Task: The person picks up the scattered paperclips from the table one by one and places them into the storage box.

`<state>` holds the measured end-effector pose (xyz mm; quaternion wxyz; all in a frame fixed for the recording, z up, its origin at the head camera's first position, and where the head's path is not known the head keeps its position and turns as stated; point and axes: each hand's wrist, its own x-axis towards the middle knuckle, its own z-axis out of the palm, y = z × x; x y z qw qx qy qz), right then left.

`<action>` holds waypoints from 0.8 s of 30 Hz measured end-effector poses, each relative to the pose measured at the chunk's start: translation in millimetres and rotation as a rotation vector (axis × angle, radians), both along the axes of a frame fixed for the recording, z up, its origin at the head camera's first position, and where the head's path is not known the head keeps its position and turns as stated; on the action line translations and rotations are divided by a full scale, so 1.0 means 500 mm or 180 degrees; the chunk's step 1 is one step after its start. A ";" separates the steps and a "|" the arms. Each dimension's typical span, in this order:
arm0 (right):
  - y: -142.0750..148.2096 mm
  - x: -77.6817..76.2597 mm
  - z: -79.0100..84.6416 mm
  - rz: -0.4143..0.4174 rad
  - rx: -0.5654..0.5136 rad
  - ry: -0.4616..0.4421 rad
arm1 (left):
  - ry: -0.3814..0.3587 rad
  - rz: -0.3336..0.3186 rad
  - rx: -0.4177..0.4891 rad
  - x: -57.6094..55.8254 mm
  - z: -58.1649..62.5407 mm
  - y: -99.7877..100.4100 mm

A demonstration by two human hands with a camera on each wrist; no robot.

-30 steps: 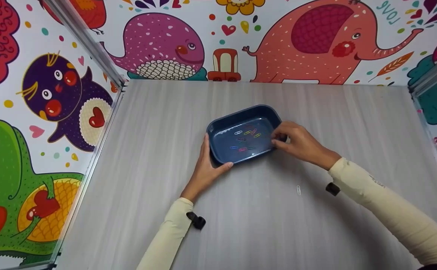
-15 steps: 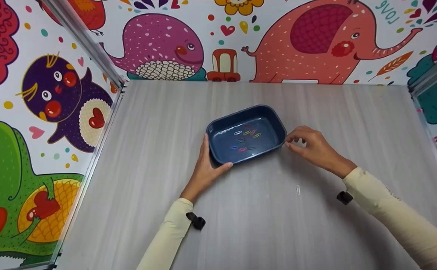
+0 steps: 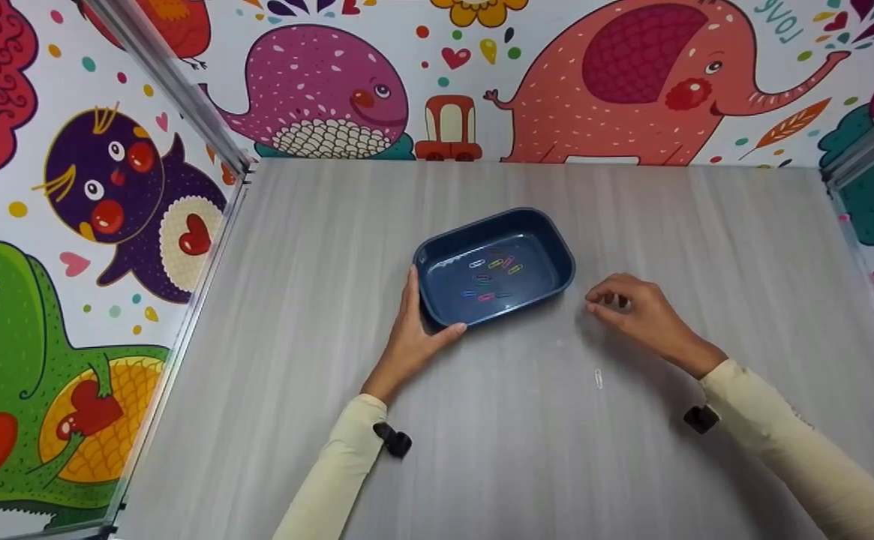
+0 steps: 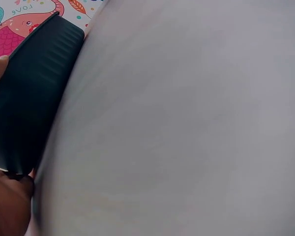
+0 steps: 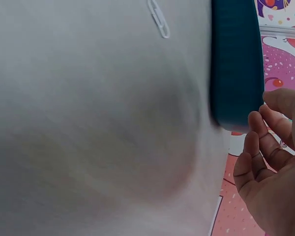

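Note:
A dark blue tray (image 3: 493, 266) stands at an angle on the table. Several coloured paper clips (image 3: 495, 264) lie scattered on its floor. My left hand (image 3: 406, 334) rests against the tray's near left corner, fingers straight along the left side and thumb along the front; the left wrist view shows the tray's outer wall (image 4: 34, 93) beside it. My right hand (image 3: 643, 311) hovers right of the tray, fingers loosely bent, thumb and index fingertips close, nothing visible between them. A white paper clip (image 3: 598, 379) lies on the table below that hand; the right wrist view also shows this clip (image 5: 159, 18).
The wood-grain table (image 3: 316, 247) is bounded by printed cartoon walls (image 3: 632, 82) at the back and sides. A metal frame rail (image 3: 170, 82) runs up at the left back corner. Dark wrist cameras (image 3: 701, 418) sit on both sleeves.
My right hand has drawn back from over the tray's right end, moving right and nearer to me. My left hand, the tray and the loose white paper clip have stayed put.

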<state>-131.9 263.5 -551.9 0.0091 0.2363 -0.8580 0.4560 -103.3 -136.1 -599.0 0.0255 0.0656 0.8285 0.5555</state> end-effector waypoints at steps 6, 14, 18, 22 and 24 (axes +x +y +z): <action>0.008 0.015 -0.018 -0.0031 -0.0075 -0.0079 | -0.0007 -0.0003 0.0000 -0.001 -0.001 -0.001; 0.010 0.035 -0.040 -0.0055 -0.0100 -0.0076 | -0.0018 0.0005 0.0025 0.001 0.001 0.000; 0.011 0.041 -0.049 -0.0079 -0.0098 -0.0163 | -0.0041 0.0018 -0.0001 0.001 0.001 0.000; 0.012 0.045 -0.058 -0.0104 -0.0133 -0.0257 | -0.0070 0.0020 -0.0019 0.001 0.002 0.000; 0.013 0.047 -0.061 -0.0102 -0.0152 -0.0278 | -0.0072 0.0015 -0.0020 0.001 0.003 0.000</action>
